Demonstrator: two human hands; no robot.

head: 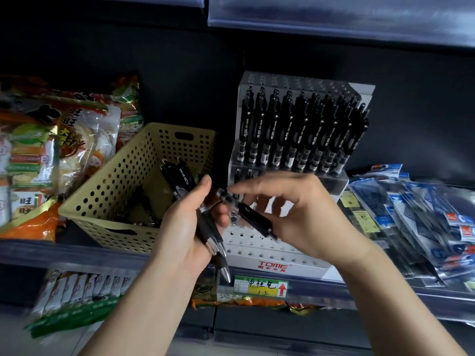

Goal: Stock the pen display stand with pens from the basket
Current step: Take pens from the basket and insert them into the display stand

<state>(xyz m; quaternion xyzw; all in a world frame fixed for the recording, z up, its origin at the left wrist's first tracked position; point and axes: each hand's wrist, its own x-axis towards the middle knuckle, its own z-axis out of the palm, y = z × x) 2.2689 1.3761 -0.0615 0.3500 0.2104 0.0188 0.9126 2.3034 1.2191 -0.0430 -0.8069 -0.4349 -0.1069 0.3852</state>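
Grips pen bundle (212,242) in left hand (180,232) as supply; pinches single pen (253,218) in right hand (311,214) over empty front holes of stand (272,264), basket (108,196) at 9 o'clock

Counted one yellow basket (108,191), one white display stand (257,244) and one price label (261,286). Found at least three pens (207,224) in the left hand (180,235), one pen (254,219) in the right hand (303,214). Could not count the standing pens (295,134) exactly.
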